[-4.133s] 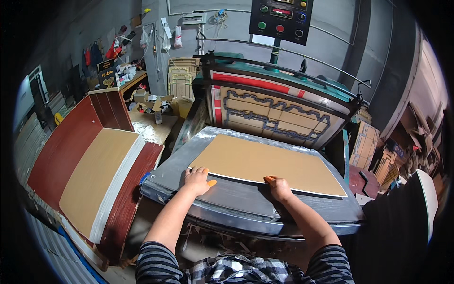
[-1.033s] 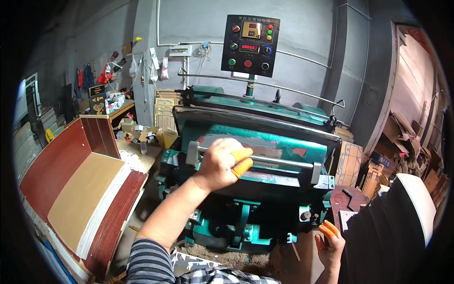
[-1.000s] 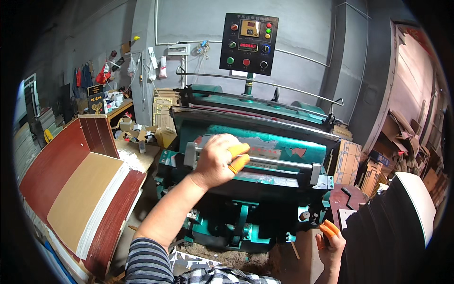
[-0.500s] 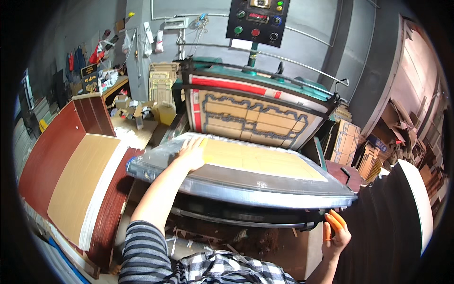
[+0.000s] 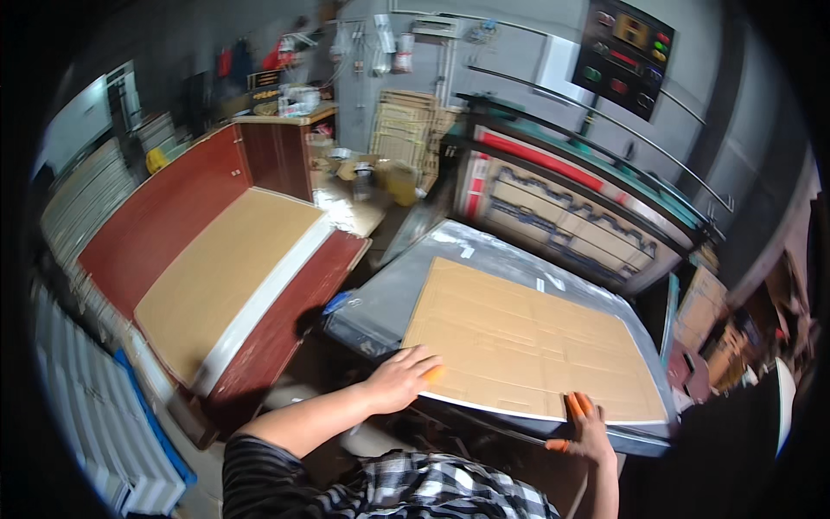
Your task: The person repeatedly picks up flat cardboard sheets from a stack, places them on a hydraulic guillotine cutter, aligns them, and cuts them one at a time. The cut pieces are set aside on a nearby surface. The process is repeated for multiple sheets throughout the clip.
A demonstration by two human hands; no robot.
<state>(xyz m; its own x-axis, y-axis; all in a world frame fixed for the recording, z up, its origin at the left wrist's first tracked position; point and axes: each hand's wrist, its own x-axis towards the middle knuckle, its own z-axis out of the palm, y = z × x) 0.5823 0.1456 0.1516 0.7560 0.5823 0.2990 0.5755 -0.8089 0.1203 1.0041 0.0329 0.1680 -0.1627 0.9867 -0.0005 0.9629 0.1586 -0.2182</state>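
A tan cardboard sheet (image 5: 527, 337) with a white near edge lies on the dark flat bed (image 5: 380, 281) of a press. At its near left corner, my left hand (image 5: 399, 381) is closed on the sheet's edge, with an orange cover on one digit. Farther right, my right hand (image 5: 593, 434) is at the near edge. Its orange-covered fingers rest on the cardboard, while the thumb, also covered in orange, stands apart below the edge. Behind the bed, the press's raised plate (image 5: 562, 216) carries a die board with dark outlines.
To the left, a stack of tan sheets (image 5: 229, 268) lies in a red-brown wooden holder (image 5: 164, 233). A control panel (image 5: 624, 56) hangs above the press. Boards (image 5: 402, 130) lean at the back wall. A dark curved shape (image 5: 683, 476) stands close on my right.
The cardboard sheet has come toward me, to the bed's near edge. My left hand has drawn back with it, and my right hand has moved up onto it. The view has swung left.
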